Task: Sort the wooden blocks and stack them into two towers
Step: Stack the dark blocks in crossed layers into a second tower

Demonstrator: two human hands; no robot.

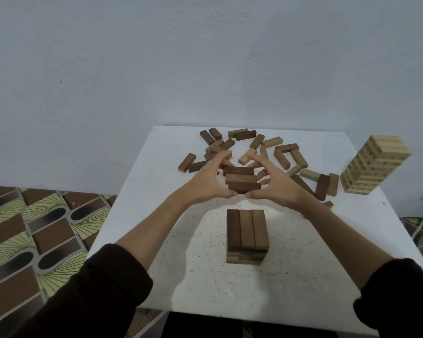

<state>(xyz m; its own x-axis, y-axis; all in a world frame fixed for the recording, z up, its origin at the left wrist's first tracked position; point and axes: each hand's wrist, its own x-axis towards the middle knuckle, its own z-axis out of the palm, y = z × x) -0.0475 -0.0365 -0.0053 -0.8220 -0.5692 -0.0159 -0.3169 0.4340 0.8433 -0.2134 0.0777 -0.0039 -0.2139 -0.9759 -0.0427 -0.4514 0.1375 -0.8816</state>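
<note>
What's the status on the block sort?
Left hand and right hand grip three dark blocks between them. Dark tower low, light tower tall. Loose blocks scattered behind; path to dark tower bare.

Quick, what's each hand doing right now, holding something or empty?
Left hand: fingers curled round the left ends of three dark wooden blocks, holding them.
Right hand: fingers curled round the right ends of the same blocks, holding them.

matt wooden blocks (242,179), scuffed white table (303,264)
</note>
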